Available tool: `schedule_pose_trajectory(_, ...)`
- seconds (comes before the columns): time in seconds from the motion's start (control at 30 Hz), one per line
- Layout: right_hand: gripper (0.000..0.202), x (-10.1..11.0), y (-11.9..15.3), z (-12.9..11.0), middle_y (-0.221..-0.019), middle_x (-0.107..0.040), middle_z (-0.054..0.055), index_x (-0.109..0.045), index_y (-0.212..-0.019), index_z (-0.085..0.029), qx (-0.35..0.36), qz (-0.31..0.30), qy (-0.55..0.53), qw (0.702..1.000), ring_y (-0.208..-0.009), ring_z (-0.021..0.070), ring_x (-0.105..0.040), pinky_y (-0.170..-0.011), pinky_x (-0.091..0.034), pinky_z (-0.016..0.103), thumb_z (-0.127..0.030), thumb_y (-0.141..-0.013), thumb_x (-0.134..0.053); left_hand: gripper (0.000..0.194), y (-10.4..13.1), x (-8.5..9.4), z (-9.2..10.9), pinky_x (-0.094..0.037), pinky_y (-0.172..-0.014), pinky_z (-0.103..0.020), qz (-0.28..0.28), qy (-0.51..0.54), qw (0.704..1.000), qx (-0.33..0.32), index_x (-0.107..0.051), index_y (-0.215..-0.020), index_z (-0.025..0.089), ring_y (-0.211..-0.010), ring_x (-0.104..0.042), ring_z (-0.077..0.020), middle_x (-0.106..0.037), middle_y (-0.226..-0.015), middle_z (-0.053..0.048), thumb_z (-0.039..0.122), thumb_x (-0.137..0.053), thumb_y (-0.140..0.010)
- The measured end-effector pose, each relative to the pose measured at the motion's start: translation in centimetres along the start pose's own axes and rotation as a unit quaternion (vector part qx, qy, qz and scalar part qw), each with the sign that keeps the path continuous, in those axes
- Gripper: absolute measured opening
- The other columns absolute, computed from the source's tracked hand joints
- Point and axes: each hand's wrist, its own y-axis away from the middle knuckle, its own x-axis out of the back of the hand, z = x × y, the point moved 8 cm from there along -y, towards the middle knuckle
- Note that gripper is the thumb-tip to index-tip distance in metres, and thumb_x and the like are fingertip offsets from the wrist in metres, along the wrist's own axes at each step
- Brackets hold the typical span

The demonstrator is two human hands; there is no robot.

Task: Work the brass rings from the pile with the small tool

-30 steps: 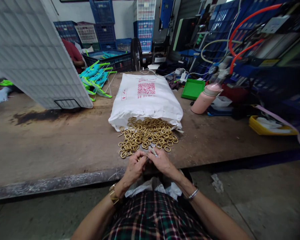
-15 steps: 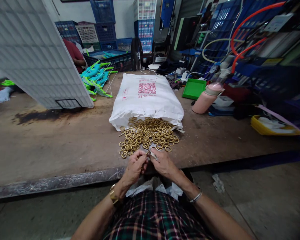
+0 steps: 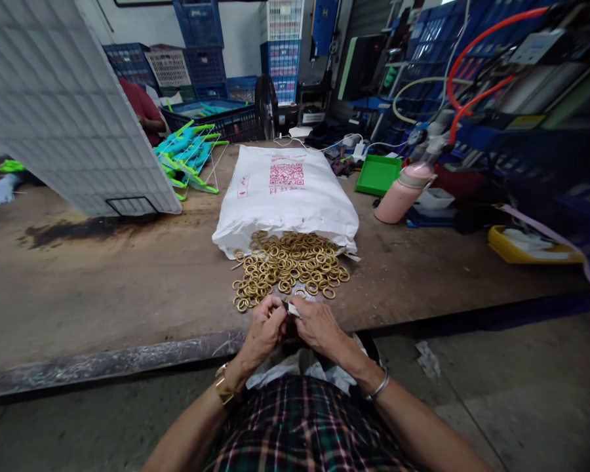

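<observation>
At the lower centre of the head view, two bare hands work together over the near edge of a brown workbench (image 3: 128, 282). Right hand (image 3: 319, 328): fingers closed on a small pale tool (image 3: 294, 311), its dark end directed at the left hand. Left hand (image 3: 265, 331): fingers curled, thumb side meeting the dark end of the tool; I cannot tell what the fingers enclose. A gold-coloured band (image 3: 223, 385) encircles the left wrist, a silver-coloured bangle (image 3: 379, 385) the right.

Just beyond the fingertips, at the centre of the frame, brass-coloured rings (image 3: 295, 262) lie in a loose heap. The heap extends into the open mouth of a white sack (image 3: 319, 167), which lies flat with red print on its upper face.

Right of centre, a pink bottle (image 3: 398, 196) stands near a green tray (image 3: 378, 176). A yellow tray (image 3: 501, 246) rests at the right side. Upper left: a pale ribbed panel (image 3: 78, 118), turquoise-and-green frames (image 3: 189, 157) beside it, and a co-worker's red sleeve (image 3: 136, 98) partly hidden behind the panel. Stacked crates (image 3: 281, 56) occupy the upper centre.
</observation>
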Motion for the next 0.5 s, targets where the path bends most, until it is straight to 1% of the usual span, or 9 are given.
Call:
schedule_pose_trajectory(0.13,0.024,-0.4,0.1,-0.1,-0.074,-0.063,0.005,-0.052,-0.095,-0.016,-0.007,-0.026,0.006,1.0,-0.065,0.0149,-0.054,-0.056,-0.024,0.025,-0.014,-0.074,-0.04,0.025,0.0,-0.2,-0.2,-0.027,-0.039,-0.016,-0.03,0.014,0.999,-0.013,-0.043,-0.069,0.018,-0.038,-0.034,-0.0042,-0.042,-0.046,0.008,0.04,-0.052,-0.077)
schedule_pose_trajectory(0.27,0.028,-0.1,0.1,0.2,-0.077,-0.063,0.006,-0.05,-0.101,-0.016,-0.034,-0.017,0.023,0.999,-0.069,0.0164,-0.056,-0.057,-0.025,0.026,-0.014,-0.075,-0.041,0.026,0.6,-0.5,-0.3,-0.025,-0.037,-0.016,-0.059,0.055,0.997,-0.001,-0.043,-0.069,0.018,-0.036,-0.031,-0.0042,-0.041,-0.045,0.008,0.041,-0.052,-0.078)
schedule_pose_trajectory(0.33,0.027,0.2,0.1,1.5,-0.079,-0.064,0.007,-0.05,-0.102,-0.016,-0.073,-0.009,0.031,0.997,-0.069,0.0167,-0.057,-0.057,-0.026,0.026,-0.015,-0.077,-0.04,0.026,1.2,-1.1,0.1,-0.026,-0.037,-0.016,-0.085,0.074,0.994,0.006,-0.045,-0.07,0.017,-0.037,-0.033,-0.0042,-0.043,-0.046,0.007,0.04,-0.053,-0.078)
schedule_pose_trajectory(0.43,0.022,1.3,0.6,5.1,-0.08,-0.064,0.008,-0.051,-0.1,-0.017,-0.174,0.024,0.05,0.983,-0.069,0.0166,-0.058,-0.058,-0.027,0.026,-0.017,-0.082,-0.039,0.026,2.1,-2.2,0.6,-0.027,-0.036,-0.016,-0.13,0.126,0.983,0.031,-0.046,-0.071,0.017,-0.038,-0.037,-0.0042,-0.047,-0.053,0.005,0.04,-0.057,-0.076)
schedule_pose_trajectory(0.5,0.021,2.3,1.2,7.4,-0.081,-0.065,0.007,-0.05,-0.102,-0.018,-0.233,0.06,0.059,0.969,-0.07,0.0172,-0.059,-0.058,-0.028,0.026,-0.021,-0.085,-0.039,0.028,2.2,-2.4,0.6,-0.026,-0.034,-0.016,-0.132,0.169,0.975,0.055,-0.046,-0.07,0.017,-0.039,-0.037,-0.0041,-0.048,-0.056,0.004,0.041,-0.058,-0.075)
